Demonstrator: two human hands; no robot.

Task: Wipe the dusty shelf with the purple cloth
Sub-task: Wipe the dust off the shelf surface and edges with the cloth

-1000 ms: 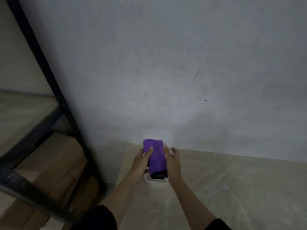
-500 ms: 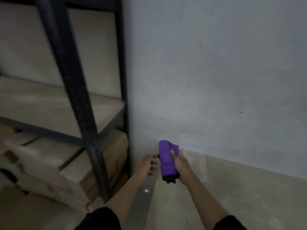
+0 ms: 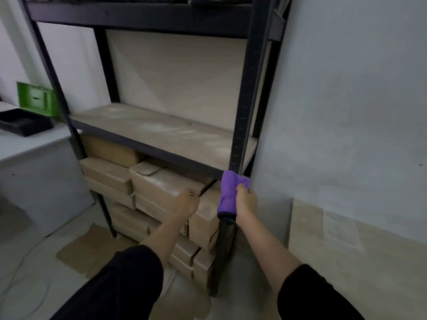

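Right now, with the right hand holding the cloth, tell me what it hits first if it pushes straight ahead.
Probably the black upright post at the front corner of the dusty shelf. The purple cloth in the right hand would touch first, though depth is hard to judge.

storeroom: black metal rack (image 3: 245, 107) with a dusty board shelf (image 3: 161, 132), stacked cardboard boxes (image 3: 147, 188) beneath, bare grey wall (image 3: 346, 112), flattened cardboard (image 3: 78, 250) on floor.
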